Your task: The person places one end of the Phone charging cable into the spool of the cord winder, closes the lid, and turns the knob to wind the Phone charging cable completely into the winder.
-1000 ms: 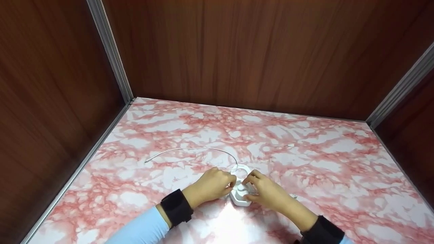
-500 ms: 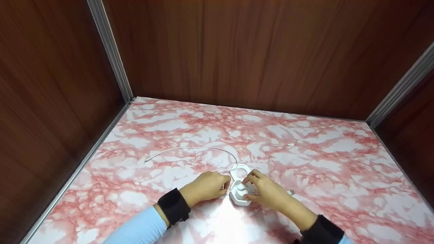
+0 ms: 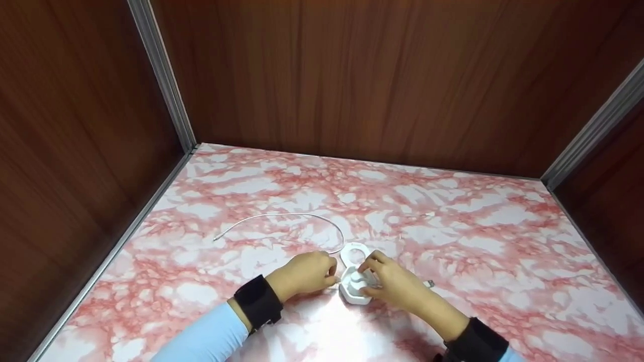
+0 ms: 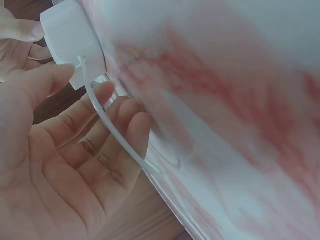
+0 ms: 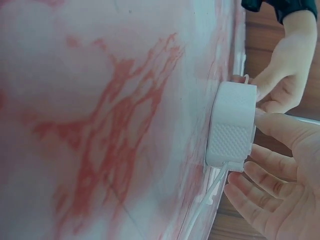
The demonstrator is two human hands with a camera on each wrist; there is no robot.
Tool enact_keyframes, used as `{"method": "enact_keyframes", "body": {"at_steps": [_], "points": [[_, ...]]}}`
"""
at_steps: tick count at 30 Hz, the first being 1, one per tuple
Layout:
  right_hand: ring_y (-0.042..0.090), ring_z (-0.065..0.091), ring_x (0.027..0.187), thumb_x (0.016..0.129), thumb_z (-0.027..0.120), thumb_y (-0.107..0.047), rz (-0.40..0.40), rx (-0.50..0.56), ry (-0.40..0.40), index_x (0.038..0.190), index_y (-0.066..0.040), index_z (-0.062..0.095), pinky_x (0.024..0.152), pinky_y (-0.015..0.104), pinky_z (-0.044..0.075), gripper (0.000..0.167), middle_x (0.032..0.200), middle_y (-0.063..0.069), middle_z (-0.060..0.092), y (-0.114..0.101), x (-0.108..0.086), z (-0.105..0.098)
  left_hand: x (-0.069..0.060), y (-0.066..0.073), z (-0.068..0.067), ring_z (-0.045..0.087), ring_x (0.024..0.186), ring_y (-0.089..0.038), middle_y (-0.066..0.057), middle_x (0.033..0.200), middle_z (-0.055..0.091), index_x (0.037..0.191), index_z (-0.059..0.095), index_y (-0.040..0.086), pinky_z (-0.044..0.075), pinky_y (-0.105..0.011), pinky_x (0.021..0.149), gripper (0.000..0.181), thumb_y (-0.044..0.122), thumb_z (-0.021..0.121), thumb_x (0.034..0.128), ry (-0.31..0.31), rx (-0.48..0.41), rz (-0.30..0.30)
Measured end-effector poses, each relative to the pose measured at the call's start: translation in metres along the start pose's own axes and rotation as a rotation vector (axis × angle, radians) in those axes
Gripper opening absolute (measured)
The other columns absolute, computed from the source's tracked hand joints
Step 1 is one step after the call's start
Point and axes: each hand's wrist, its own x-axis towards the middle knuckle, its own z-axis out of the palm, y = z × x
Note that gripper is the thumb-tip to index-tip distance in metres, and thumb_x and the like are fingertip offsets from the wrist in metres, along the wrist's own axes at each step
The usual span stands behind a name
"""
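Observation:
A white cable winder point(image 3: 354, 300) with a raised round hub sits on the table, its ring-shaped lid point(image 3: 345, 251) folded back. My right hand point(image 3: 397, 284) holds the winder by its hub between thumb and fingers. In the right wrist view, the winder's textured side point(image 5: 230, 142) shows, with a cord leaving its end. My left hand point(image 3: 307, 274) is at the winder's left side. Its curled thumb and index finger pinch the white charging cable point(image 4: 100, 112) close to where it leaves the case. The hub's inside is partly hidden by the right fingers.
The cable's far length point(image 3: 282, 214) arcs over the red-and-white marbled table point(image 3: 478, 241) to a small connector point(image 3: 216, 238) at left. A USB plug point(image 3: 428, 284) lies beside the right wrist. Brown wood-look panels point(image 3: 352, 75) enclose the table's back and sides.
My left hand has moved slightly left and away from the hub. The cable's loop near the lid has shifted left. The right hand stays on the winder; the USB plug shows more clearly.

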Motion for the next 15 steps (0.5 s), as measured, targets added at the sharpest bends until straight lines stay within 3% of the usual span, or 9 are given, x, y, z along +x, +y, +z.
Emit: {"method": "enact_keyframes", "body": {"at_steps": [8, 13, 15], "points": [[0.024, 0.06, 0.104, 0.082, 0.078, -0.028, 0.036, 0.024, -0.011, 0.118, -0.007, 0.058, 0.08, 0.038, 0.054, 0.046, 0.114, 0.003, 0.055, 0.001, -0.004, -0.008, 0.008, -0.003, -0.009, 0.057, 0.076, -0.01, 0.003, 0.088, 0.063, 0.095, 0.069, 0.013, 0.051, -0.028, 0.072, 0.019, 0.031, 0.063, 0.092, -0.007, -0.031, -0.008], [0.026, 0.059, 0.106, 0.077, 0.079, -0.041, 0.088, 0.007, -0.029, 0.131, -0.007, 0.051, 0.079, 0.043, 0.054, 0.07, 0.118, 0.007, 0.056, 0.004, -0.008, -0.01, 0.027, -0.003, -0.024, 0.06, 0.078, -0.012, -0.001, 0.091, 0.068, 0.101, 0.069, 0.01, 0.052, -0.027, 0.073, 0.018, 0.024, 0.061, 0.0929, -0.013, -0.096, -0.001], [0.025, 0.059, 0.105, 0.075, 0.079, -0.046, 0.082, -0.016, -0.051, 0.135, -0.005, 0.049, 0.08, 0.043, 0.054, 0.079, 0.117, 0.008, 0.055, 0.005, -0.009, -0.009, 0.035, -0.002, -0.027, 0.064, 0.088, -0.015, -0.004, 0.099, 0.069, 0.107, 0.067, 0.008, 0.052, -0.029, 0.08, 0.02, 0.022, 0.06, 0.0944, -0.005, -0.112, 0.007]]}}
